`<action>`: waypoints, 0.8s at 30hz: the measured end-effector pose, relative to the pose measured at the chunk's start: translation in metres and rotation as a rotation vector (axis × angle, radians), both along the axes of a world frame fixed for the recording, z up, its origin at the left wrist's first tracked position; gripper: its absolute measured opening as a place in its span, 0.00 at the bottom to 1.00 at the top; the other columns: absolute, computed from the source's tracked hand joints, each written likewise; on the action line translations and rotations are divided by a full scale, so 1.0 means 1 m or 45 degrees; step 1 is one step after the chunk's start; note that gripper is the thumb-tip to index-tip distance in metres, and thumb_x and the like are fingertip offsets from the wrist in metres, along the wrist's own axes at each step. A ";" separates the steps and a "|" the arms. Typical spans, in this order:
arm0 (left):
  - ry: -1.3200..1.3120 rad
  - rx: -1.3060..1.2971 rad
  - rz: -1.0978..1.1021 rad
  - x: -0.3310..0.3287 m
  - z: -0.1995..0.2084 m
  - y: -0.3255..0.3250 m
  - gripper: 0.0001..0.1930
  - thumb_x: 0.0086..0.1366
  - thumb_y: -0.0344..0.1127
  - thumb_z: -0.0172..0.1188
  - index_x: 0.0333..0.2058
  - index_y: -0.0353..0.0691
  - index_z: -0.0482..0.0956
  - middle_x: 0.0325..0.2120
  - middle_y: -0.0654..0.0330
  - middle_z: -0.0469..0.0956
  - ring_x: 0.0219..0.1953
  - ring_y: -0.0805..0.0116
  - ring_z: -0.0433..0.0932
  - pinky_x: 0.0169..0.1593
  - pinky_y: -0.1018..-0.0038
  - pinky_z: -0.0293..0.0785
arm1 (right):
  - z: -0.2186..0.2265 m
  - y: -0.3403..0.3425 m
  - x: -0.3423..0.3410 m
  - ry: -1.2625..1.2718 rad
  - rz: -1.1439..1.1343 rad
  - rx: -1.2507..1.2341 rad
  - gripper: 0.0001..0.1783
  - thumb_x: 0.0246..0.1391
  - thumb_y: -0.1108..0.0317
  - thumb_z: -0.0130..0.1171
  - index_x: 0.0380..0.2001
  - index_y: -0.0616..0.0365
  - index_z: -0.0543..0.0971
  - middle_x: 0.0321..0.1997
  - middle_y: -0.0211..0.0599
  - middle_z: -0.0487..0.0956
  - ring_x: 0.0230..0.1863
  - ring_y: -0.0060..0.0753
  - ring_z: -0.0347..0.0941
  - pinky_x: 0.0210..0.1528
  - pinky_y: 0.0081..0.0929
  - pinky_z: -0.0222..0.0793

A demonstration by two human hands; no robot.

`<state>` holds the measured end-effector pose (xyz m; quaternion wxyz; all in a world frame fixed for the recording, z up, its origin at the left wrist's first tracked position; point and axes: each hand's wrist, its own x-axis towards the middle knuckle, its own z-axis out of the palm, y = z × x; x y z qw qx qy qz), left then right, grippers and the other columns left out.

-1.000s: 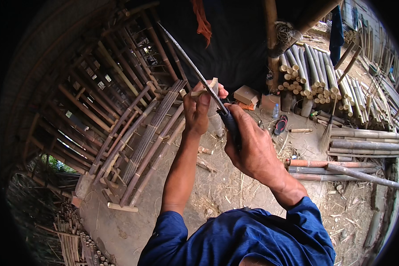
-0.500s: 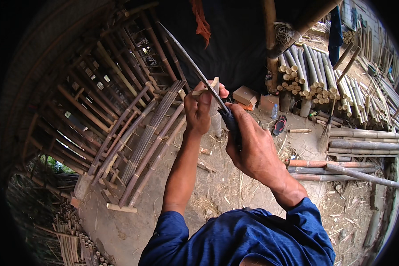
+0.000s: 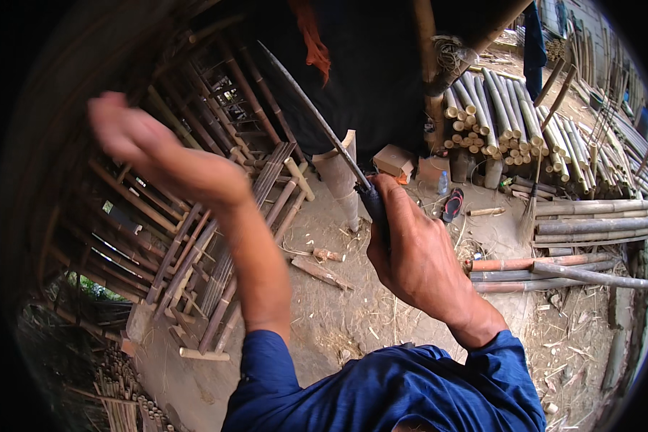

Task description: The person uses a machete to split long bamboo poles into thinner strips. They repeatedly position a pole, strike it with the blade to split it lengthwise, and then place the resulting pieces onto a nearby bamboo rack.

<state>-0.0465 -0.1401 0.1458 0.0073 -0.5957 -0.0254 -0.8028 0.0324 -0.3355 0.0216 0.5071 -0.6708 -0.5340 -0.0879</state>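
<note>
My right hand (image 3: 421,248) is wrapped round the dark handle (image 3: 371,201) of a long-bladed knife. Its narrow blade (image 3: 309,106) slants up and to the left, crossing the top of a pale bamboo length (image 3: 338,180). That bamboo stands roughly upright beneath the blade, its top end uneven; whether the blade is wedged into it or only touches it, I cannot tell. My left hand (image 3: 147,140) is raised at the far left, off the bamboo, in front of the bamboo frame. Motion smears its fingers.
A slatted bamboo frame (image 3: 219,281) fills the left. Cut poles are stacked (image 3: 507,115) at the back right, with more poles (image 3: 590,230) below. A cardboard box (image 3: 394,160), a bottle (image 3: 443,181), a sandal (image 3: 453,205) and bamboo offcuts (image 3: 322,273) lie on the littered floor.
My left hand has let go of the bamboo's top and swung up to the left. My right hand with the knife has hardly moved. The bamboo still stands under the blade.
</note>
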 end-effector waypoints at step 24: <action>0.600 -0.521 -0.944 0.063 -0.097 0.084 0.31 0.73 0.56 0.42 0.45 0.27 0.76 0.40 0.51 0.80 0.45 0.63 0.78 0.54 0.69 0.70 | -0.124 0.069 0.019 0.151 -0.035 -0.262 0.25 0.50 0.75 0.51 0.52 0.65 0.62 0.32 0.63 0.77 0.28 0.65 0.76 0.30 0.55 0.72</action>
